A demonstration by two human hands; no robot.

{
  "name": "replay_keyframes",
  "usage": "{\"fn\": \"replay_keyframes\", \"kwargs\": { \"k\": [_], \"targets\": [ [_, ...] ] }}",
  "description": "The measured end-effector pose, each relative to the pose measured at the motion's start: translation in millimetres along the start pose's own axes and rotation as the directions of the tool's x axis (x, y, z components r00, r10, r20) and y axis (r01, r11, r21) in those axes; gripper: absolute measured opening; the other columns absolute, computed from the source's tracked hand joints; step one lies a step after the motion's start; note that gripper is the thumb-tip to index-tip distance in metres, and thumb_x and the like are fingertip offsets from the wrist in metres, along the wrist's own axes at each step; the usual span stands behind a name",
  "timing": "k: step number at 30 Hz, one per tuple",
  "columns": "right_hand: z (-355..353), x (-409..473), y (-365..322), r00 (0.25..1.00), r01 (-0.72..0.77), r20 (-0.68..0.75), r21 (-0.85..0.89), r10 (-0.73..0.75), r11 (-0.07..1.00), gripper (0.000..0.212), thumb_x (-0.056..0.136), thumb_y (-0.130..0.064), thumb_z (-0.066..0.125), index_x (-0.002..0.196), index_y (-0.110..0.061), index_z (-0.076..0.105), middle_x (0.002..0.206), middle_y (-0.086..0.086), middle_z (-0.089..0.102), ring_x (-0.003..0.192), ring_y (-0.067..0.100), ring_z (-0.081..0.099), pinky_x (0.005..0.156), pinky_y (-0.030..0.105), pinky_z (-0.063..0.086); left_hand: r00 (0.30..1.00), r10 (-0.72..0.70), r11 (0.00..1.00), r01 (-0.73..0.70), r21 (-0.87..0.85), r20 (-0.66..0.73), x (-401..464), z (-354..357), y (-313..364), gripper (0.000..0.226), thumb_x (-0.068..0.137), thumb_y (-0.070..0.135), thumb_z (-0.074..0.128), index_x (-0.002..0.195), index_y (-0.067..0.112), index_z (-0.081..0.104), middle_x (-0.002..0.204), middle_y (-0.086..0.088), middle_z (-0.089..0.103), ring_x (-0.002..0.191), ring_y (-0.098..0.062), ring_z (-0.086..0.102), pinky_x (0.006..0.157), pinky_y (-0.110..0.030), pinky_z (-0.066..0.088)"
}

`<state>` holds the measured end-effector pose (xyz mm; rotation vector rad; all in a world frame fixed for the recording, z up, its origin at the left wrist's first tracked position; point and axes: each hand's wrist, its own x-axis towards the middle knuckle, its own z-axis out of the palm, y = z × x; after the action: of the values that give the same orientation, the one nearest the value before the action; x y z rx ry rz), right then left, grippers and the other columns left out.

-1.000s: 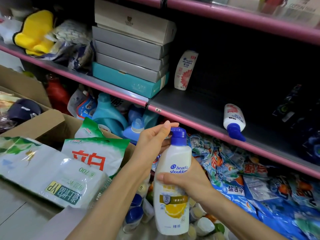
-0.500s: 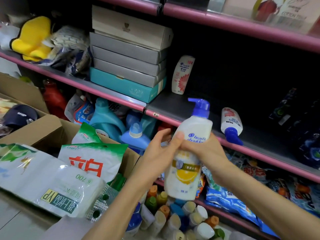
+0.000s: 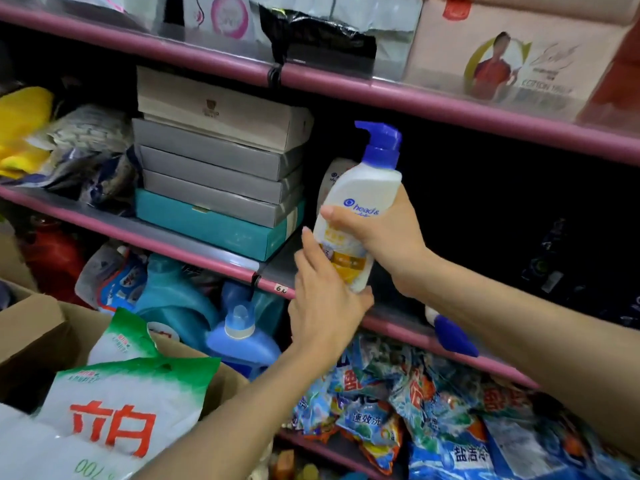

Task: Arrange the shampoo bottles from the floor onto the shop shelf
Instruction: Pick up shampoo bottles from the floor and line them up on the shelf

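Holding a white pump shampoo bottle (image 3: 360, 216) upright in front of the middle shelf (image 3: 207, 252), right hand (image 3: 388, 237) wrapping its body. Left hand (image 3: 325, 306) is resting against the bottle's base, fingers fairly straight. Another shampoo bottle (image 3: 450, 332) is lying on the shelf edge, just beside the right forearm.

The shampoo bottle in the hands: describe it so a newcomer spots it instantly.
On the pink-edged middle shelf, right of the stacked boxes, the shampoo bottle is held upright. Unlike neighbouring bottles, it has a blue pump top and a yellow label.
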<state>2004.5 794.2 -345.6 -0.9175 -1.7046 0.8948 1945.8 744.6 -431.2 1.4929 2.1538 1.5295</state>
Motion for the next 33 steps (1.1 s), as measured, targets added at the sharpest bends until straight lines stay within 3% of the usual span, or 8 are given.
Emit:
{"fn": "replay_keyframes", "kwargs": {
  "k": [8,13,18,20,25,28,31,33],
  "targets": [
    [5.9,59.5,37.5,0.997,-0.074,0.002,0.03,0.074,0.997,0.07,0.065,-0.031,0.086,0.121,-0.015,0.049,0.109,0.003,0.067,0.098,0.016,0.067,0.085,0.037,0.058,0.989,-0.126,0.992,0.124,0.034,0.071,69.1,31.6,-0.8,0.107,0.064,0.04,0.079,0.14,0.025,0.006,0.125,-0.01,0.042,0.11,-0.037,0.052,0.079,-0.047,0.047],
    [-8.0,71.6,46.7,0.994,-0.045,0.096,-0.097,0.054,0.994,0.072,0.063,-0.029,0.087,0.119,-0.025,0.042,0.099,-0.01,0.064,0.089,0.003,0.065,0.067,0.014,0.054,0.987,-0.15,0.988,0.147,0.044,0.064,74.6,42.4,-12.2,0.105,0.068,0.033,0.079,0.141,0.026,0.004,0.127,-0.012,0.038,0.112,-0.039,0.05,0.079,-0.047,0.046],
    [-1.2,58.0,72.8,0.988,-0.113,0.098,-0.079,0.121,0.99,0.068,0.059,-0.022,0.09,0.114,-0.015,0.05,0.106,0.0,0.068,0.096,0.014,0.067,0.082,0.032,0.057,0.97,-0.226,0.974,0.224,0.033,0.091,75.4,48.4,-17.3,0.086,0.069,0.032,0.079,0.13,0.011,0.023,0.125,-0.014,0.039,0.112,-0.038,0.05,0.084,-0.046,0.045],
    [12.8,43.2,93.7,0.984,-0.171,0.041,-0.035,0.173,0.985,0.059,0.064,-0.023,0.087,0.109,-0.016,0.05,0.107,0.002,0.067,0.097,0.018,0.067,0.08,0.036,0.058,0.961,-0.254,0.967,0.254,0.012,0.111,76.3,50.8,-22.1,0.075,0.075,0.028,0.075,0.129,0.01,0.026,0.126,-0.016,0.04,0.112,-0.039,0.05,0.088,-0.046,0.044],
    [29.2,42.4,124.2,0.983,-0.181,-0.013,0.106,0.183,0.978,0.042,0.077,-0.024,0.078,0.111,-0.03,0.054,0.107,-0.003,0.066,0.089,0.008,0.066,0.059,0.015,0.052,0.951,-0.219,0.973,0.231,-0.029,0.218,95.5,47.2,-39.0,0.071,0.078,0.023,0.073,0.131,0.009,0.028,0.127,-0.018,0.043,0.113,-0.038,0.05,0.092,-0.042,0.044],
    [26.1,53.3,135.6,0.982,-0.176,0.053,-0.065,0.179,0.982,0.051,0.08,-0.032,0.074,0.126,-0.025,0.053,0.113,-0.009,0.062,0.098,0.005,0.058,0.077,0.018,0.049,0.926,-0.234,0.961,0.267,-0.078,0.295,114.7,45.3,-49.2,0.062,0.08,0.023,0.071,0.128,0.011,0.034,0.126,-0.015,0.051,0.113,-0.031,0.054,0.093,-0.039,0.048],
    [29.1,66.5,143.6,0.987,-0.144,0.036,-0.194,0.154,0.97,0.058,0.086,-0.033,0.069,0.138,-0.019,0.048,0.127,0.001,0.062,0.117,0.015,0.057,0.096,0.029,0.047,0.911,-0.261,0.929,0.326,-0.173,0.318,126.7,52.7,-55.7,0.048,0.085,0.018,0.064,0.126,0.014,0.041,0.123,-0.009,0.057,0.103,-0.02,0.055,0.082,-0.03,0.046],
    [36.6,73.2,145.9,0.993,-0.118,-0.021,-0.309,0.118,0.944,0.063,0.09,-0.034,0.062,0.145,-0.018,0.038,0.129,0.006,0.061,0.119,0.022,0.057,0.099,0.034,0.046,0.916,-0.262,0.916,0.335,-0.22,0.303,134.4,60.9,-57.2,0.041,0.088,0.017,0.058,0.127,0.015,0.044,0.122,-0.008,0.058,0.103,-0.019,0.055,0.08,-0.027,0.042]
  ]
}}
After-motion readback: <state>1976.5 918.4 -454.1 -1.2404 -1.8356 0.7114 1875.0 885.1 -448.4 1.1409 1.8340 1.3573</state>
